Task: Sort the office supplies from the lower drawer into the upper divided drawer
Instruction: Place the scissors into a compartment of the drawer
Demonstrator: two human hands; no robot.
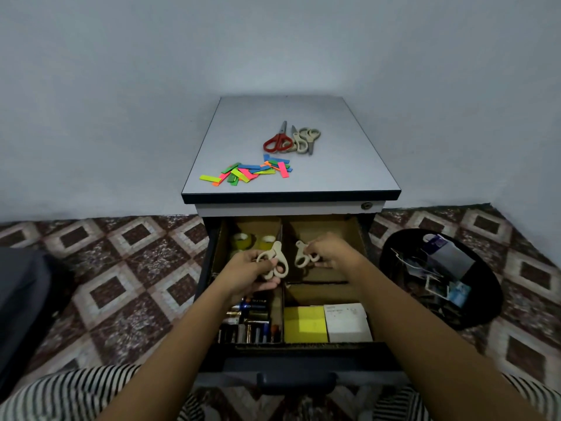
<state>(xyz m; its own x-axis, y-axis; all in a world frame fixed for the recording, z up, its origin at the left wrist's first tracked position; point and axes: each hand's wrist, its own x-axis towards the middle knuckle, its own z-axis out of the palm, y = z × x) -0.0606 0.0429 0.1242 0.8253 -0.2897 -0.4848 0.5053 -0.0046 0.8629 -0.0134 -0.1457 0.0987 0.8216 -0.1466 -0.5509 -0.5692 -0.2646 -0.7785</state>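
Over the open divided drawer [361, 238] of a small grey-topped cabinet [349, 153], both hands are busy with scissors. The left hand [246, 271] grips a pair of cream-handled scissors [274, 259] at the handle loops, fingers curled under them, and holds the pair above the cardboard divider [280, 230] that splits the two rear compartments. The right hand [331, 252] pinches a second cream pair [300, 258] between thumb and fingertips over the rear right compartment. Whether either pair touches the drawer floor cannot be told. Beyond the left hand, in the rear left compartment, sit two tape rolls [243, 240]. At the front left lies a heap of batteries [250, 325]. At the front right, a yellow sticky-note pad [305, 325] lies just beside a white pad [347, 322]. On the cabinet top, red-handled scissors [277, 140] touch a cluster of beige and grey scissors [305, 138], and a scatter of bright paper strips [249, 173] lies nearer the front edge. To the right of the cabinet, on the patterned tiled floor [121, 262], stands a black round tray [485, 299] holding cards and papers. Striped fabric [76, 393] shows along the bottom edge of the view.
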